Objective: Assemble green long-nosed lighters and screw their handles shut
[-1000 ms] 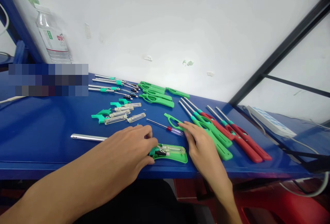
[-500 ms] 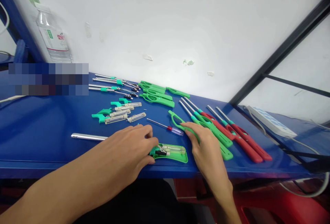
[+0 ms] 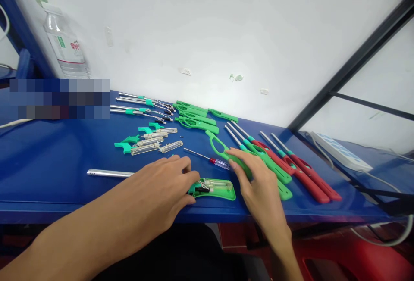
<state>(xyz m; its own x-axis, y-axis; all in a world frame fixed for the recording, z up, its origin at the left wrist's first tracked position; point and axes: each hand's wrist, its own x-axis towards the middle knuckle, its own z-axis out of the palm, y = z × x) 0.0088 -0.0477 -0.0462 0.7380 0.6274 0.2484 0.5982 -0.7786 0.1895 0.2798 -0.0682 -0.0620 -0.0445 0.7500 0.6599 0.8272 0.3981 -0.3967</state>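
Observation:
My left hand [image 3: 173, 177] is closed over the middle of an opened gas lighter [image 3: 221, 192] near the table's front edge. Its metal tube [image 3: 108, 173] sticks out to the left under my wrist. Inside its green half shell, a clear fuel tank [image 3: 220, 184], a black igniter part and thin wires show on the right. My right hand [image 3: 254, 173] grips a separate green half shell [image 3: 218, 145], with the looped trigger-guard end pointing up and left. Between the hands lies a screwdriver [image 3: 218, 162] with a clear and red handle.
Several assembled red and green lighters [image 3: 310, 179] lie at right. Loose clear tanks [image 3: 145, 148], turquoise triggers [image 3: 123, 147], metal tubes with wires [image 3: 129, 100] and green shells [image 3: 197, 126] lie farther back. A bottle [image 3: 66, 46] stands back left; a power strip [image 3: 341, 151] is far right.
The green half shell in my right hand has tilted, its looped end swinging up and left. The opened lighter under my left hand has shifted very slightly; the left grip is unchanged.

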